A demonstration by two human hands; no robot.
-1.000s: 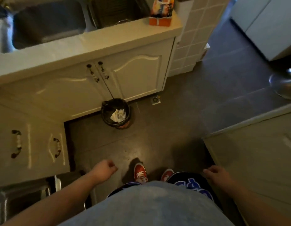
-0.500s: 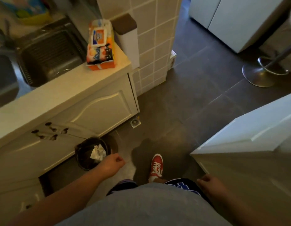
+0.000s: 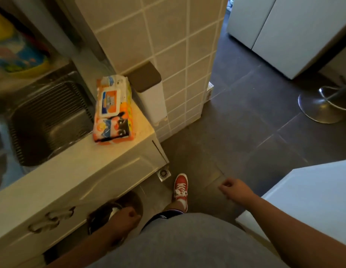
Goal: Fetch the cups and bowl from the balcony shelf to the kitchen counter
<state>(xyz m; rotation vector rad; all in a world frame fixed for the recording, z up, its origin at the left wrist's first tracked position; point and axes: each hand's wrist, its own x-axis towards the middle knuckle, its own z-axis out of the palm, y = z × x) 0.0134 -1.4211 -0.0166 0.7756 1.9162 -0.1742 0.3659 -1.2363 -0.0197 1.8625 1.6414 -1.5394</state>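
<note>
Grey floor tiles (image 3: 245, 132) fill the middle of the frame, and a red shoe (image 3: 180, 187) steps toward the gap beside the tiled pillar (image 3: 168, 45). Both hands carry nothing: left hand (image 3: 125, 217), low in the frame, looks loosely curled though it is dim; right hand (image 3: 234, 187) hangs relaxed with its fingers bent. No cups, bowl or balcony shelf are in view, so fetching seems not yet begun. The kitchen counter (image 3: 75, 163) at left holds only a wipes pack (image 3: 113, 111).
</note>
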